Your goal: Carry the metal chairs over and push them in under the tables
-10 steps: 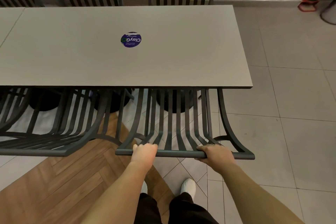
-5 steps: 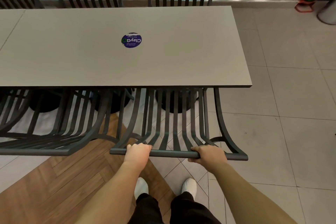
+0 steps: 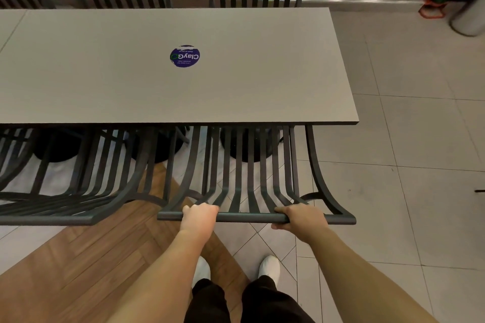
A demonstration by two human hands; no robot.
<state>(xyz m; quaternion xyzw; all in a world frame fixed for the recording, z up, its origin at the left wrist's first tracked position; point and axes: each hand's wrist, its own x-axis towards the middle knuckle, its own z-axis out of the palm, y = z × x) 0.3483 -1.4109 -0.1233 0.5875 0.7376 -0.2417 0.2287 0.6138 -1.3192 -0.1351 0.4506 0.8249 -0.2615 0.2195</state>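
Dark metal slats of a neighbouring chair [image 3: 65, 207] sit tucked under the grey worktop [image 3: 236, 92] at left. The left hand [image 3: 199, 217] and right hand [image 3: 301, 220] both grip the top rail of the carried chair [image 3: 246, 178], which has shifted slightly leftward, its seat now under the edge; nearly pushed home, I judge.

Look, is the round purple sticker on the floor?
No, the round purple sticker lies flat on the grey rectangular tabletop, above the tiled floor.
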